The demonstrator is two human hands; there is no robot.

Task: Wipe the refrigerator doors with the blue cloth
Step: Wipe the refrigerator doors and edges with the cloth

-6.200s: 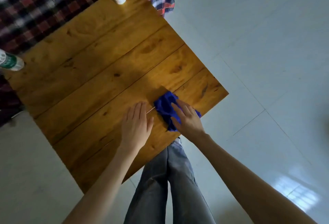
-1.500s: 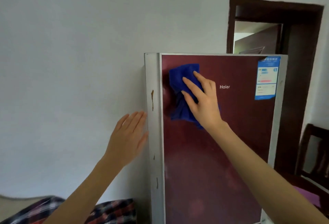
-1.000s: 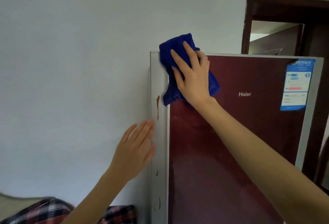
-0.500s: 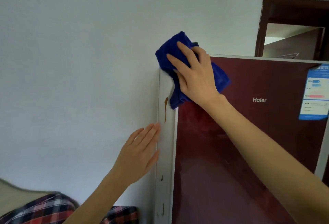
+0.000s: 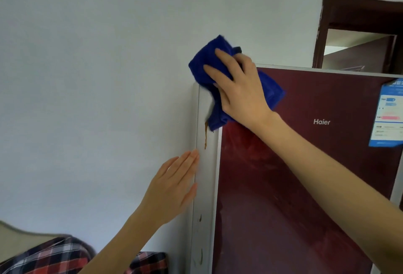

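- Seen from a head-worn camera, facing the upper part of a refrigerator against a pale wall (image 5: 87,77)
- Blue cloth (image 5: 209,62) bunched over the top left corner of the dark red refrigerator door (image 5: 294,186); one fold raised above the top edge, another hanging down over the grey side strip (image 5: 206,186), a third spread to the right on the red face
- Right hand (image 5: 242,90) laid on top of the cloth, pressing it to the corner; fingers (image 5: 220,58) stretched out and slightly spread, pointing up and left; thumb mostly hidden by the cloth
- Right forearm reaching in from the lower right, across the front of the door
- Left hand (image 5: 172,188) lower down, flat and held upright, just beside the outer edge of the grey strip; fingers straight and pressed together, holding nothing; hard to tell whether touching the side of the cabinet or only close to it
- Thin brown drip mark (image 5: 205,135) on the grey strip, just under the hanging fold of cloth and above the left fingertips; smaller dark marks further down the strip
- White "Haier" logo (image 5: 321,122) on the red door, right of the right wrist; blue and white label (image 5: 388,114) at the door's far right
- Dark wooden door frame (image 5: 359,10) behind the refrigerator, upper right
- Red and dark plaid fabric (image 5: 54,256) at the bottom left corner
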